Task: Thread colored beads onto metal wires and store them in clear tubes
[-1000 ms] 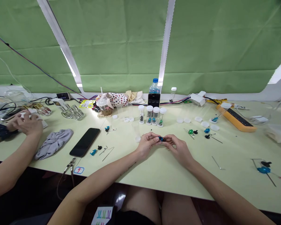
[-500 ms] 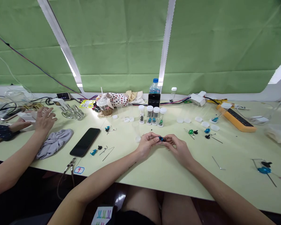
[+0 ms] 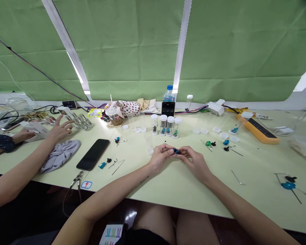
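Above the middle of the table, both hands meet around a small blue-and-black part (image 3: 176,151). My left hand (image 3: 161,157) pinches its blue end between thumb and fingers. From the other side, the fingertips of my right hand (image 3: 193,160) close on its dark end. The fingers cover much of the part, so its exact kind cannot be made out. Behind the hands stand several clear tubes with white caps (image 3: 170,126), small coloured parts inside. An uncapped clear tube (image 3: 148,144) is upright just beyond my left hand.
Loose blue pieces (image 3: 102,165), a green piece (image 3: 208,144), black discs and bent wires (image 3: 237,177) lie on both sides. A phone (image 3: 93,154) rests at left; an orange power strip (image 3: 260,130) at right. A co-worker's hand (image 3: 60,130) reaches near glass bottles (image 3: 81,121).
My hands stay in nearly the same place with the blue-and-black part. At left, the co-worker's hand has moved right, toward the glass bottles, and the white box by it has shifted.
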The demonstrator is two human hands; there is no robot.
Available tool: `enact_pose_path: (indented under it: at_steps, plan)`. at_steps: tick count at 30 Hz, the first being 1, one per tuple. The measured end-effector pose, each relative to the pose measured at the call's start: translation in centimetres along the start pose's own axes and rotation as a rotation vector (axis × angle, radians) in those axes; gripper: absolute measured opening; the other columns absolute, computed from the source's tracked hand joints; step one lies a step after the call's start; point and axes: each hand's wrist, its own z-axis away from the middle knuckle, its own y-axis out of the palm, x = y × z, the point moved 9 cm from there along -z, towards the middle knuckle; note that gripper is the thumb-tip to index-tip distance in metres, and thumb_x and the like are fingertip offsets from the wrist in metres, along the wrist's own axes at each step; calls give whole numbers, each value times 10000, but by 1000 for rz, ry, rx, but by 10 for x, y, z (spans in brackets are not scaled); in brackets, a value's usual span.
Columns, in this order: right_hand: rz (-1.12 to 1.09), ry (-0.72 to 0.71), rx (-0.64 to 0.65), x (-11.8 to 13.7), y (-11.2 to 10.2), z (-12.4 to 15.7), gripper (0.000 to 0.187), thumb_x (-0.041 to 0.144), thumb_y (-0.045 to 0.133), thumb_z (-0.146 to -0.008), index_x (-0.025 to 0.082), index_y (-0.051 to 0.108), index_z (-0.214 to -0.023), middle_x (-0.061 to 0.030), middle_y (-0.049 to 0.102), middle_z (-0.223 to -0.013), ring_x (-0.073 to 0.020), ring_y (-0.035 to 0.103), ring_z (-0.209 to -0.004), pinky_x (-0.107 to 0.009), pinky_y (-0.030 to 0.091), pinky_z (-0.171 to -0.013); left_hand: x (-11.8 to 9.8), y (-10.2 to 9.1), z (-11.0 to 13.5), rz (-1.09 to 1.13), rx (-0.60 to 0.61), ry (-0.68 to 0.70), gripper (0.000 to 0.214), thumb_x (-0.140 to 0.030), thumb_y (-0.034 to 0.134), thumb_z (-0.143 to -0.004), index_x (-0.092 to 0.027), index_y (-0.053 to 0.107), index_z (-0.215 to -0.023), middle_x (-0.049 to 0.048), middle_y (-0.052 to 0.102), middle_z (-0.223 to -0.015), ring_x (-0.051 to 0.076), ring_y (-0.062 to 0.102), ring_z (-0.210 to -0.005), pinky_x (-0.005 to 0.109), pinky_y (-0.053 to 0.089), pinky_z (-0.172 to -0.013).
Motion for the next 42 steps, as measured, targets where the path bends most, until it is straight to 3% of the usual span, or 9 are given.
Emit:
enact_pose_path:
  at_steps: [31, 42]
  plan:
    - [-37, 21, 10, -4, 1, 0, 222, 407, 508, -866, 228, 507, -999, -25, 629, -807, -169, 620, -705, -308, 532, -650, 4, -1, -1, -3, 2, -14, 283, -278, 752, -662, -89, 627, -831, 91, 678, -862, 155, 640, -807, 342, 467, -866]
    - [14, -10, -23, -4, -1, -1, 246, 399, 527, -850, 227, 514, -1026, -36, 646, -854, -177, 630, -758, -324, 537, -701, 3, 0, 0, 8, -3, -24, 255, -257, 743, -677, -91, 633, -836, 82, 678, -852, 138, 641, -787, 318, 465, -863]
